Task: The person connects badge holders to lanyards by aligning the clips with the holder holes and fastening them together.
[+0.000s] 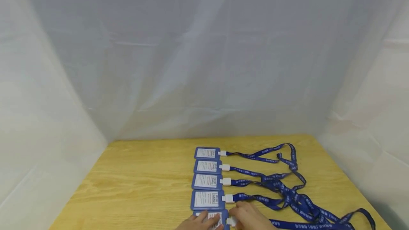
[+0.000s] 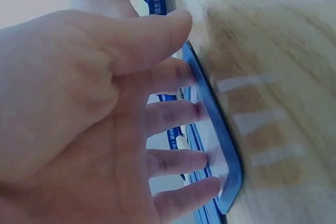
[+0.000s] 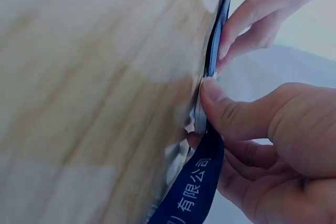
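My left hand (image 1: 198, 223) lies with fairly straight fingers on the nearest blue badge holder (image 1: 225, 217), fingertips pressing its face. In the left wrist view the fingertips rest along the holder's blue edge (image 2: 227, 156), with the thumb outside it. My right hand (image 1: 250, 218) pinches the white clip (image 1: 230, 222) at the holder's right end between thumb and fingers. From that clip a dark blue lanyard (image 3: 195, 184) with white lettering runs down past the fingers in the right wrist view. Part of the card is hidden under my left fingers.
Beyond my hands, several matching badge holders (image 1: 206, 200) line up in a column on the wooden table (image 1: 137, 184), white clips to the right. Their blue lanyards (image 1: 289, 196) stretch right and overlap in a loose tangle. Pale sheeting (image 1: 204, 63) encloses the back and sides.
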The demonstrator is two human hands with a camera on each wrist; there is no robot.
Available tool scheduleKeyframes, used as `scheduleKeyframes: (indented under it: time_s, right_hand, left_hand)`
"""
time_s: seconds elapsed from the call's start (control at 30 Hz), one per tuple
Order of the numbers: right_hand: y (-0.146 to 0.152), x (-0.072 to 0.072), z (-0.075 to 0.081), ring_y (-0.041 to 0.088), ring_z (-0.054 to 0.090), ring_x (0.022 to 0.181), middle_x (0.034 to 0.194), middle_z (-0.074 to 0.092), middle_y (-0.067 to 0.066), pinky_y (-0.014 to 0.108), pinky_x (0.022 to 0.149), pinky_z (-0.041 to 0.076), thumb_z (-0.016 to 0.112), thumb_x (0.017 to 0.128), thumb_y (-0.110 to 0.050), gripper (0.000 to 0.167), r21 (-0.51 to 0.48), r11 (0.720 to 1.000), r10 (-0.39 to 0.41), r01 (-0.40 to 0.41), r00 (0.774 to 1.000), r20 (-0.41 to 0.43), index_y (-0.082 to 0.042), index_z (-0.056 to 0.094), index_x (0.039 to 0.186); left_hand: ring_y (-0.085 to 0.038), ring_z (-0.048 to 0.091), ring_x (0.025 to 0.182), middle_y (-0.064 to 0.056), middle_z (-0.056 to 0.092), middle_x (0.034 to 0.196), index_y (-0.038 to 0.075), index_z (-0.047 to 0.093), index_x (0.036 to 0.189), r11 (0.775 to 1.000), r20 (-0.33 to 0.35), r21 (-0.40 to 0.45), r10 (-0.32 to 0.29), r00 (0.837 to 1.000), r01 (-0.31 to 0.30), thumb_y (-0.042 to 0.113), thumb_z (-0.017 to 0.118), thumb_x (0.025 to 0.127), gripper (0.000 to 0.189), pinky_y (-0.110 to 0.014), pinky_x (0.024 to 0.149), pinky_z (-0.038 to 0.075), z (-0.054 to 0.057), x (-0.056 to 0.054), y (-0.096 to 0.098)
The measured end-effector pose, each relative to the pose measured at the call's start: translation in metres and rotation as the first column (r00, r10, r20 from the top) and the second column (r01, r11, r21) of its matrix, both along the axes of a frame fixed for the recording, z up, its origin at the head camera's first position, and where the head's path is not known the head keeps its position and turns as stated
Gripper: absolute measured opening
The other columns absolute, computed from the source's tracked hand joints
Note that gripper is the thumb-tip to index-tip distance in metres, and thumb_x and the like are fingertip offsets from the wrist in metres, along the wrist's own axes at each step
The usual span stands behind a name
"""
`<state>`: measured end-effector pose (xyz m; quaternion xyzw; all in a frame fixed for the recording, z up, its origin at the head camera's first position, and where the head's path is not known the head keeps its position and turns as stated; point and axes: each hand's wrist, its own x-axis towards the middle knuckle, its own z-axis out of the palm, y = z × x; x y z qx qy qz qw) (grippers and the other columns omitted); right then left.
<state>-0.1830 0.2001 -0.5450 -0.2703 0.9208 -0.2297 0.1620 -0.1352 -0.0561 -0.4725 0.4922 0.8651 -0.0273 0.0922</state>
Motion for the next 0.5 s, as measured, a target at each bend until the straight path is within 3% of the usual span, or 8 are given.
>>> scheduleKeyframes:
  time_s: [0.17,0.27,0.43,0.5]
  right_hand:
    - [0.003,0.001,-0.004,0.001,0.051,0.071,0.08,0.056,-0.016,0.024,0.062,0.047,0.079,0.084,-0.037,0.028,0.001,0.999,-0.033,0.033,0.999,0.008,-0.024,0.075,0.108]
    - [0.006,0.005,0.003,0.001,0.05,0.071,0.081,0.055,-0.015,0.024,0.062,0.048,0.08,0.084,-0.034,0.028,0.006,0.998,-0.056,0.056,0.998,0.02,-0.022,0.074,0.109]
    - [0.005,0.023,0.04,0.003,0.052,0.07,0.081,0.058,-0.009,0.025,0.063,0.051,0.079,0.085,-0.017,0.02,-0.028,0.995,-0.098,0.1,0.994,0.046,-0.009,0.075,0.103]
    - [0.002,0.031,0.056,0.004,0.052,0.069,0.08,0.059,-0.007,0.025,0.063,0.051,0.078,0.085,-0.012,0.016,-0.044,0.994,-0.098,0.101,0.994,0.051,-0.004,0.075,0.1]
  left_hand:
    - [-0.021,0.052,0.135,0.006,0.043,0.158,0.035,0.039,0.155,1.0,0.032,-0.013,0.01,0.999,-0.01,0.065,0.04,0.1,0.063,-0.042,0.097,0.057,0.001,0.002,0.006]
    - [-0.02,0.05,0.137,0.008,0.041,0.159,0.035,0.038,0.155,0.999,0.043,-0.037,0.01,0.999,-0.009,0.066,0.04,0.1,0.063,-0.042,0.099,0.056,0.006,0.001,0.011]
    - [-0.016,0.048,0.137,0.012,0.04,0.159,0.038,0.039,0.154,0.993,0.07,-0.118,0.026,0.997,-0.017,0.065,0.044,0.1,0.06,-0.041,0.101,0.054,0.014,-0.005,0.02]
    - [-0.014,0.049,0.132,0.013,0.041,0.158,0.039,0.04,0.153,0.99,0.068,-0.14,0.012,0.998,-0.002,0.063,0.048,0.099,0.06,-0.039,0.098,0.056,0.01,-0.009,0.022]
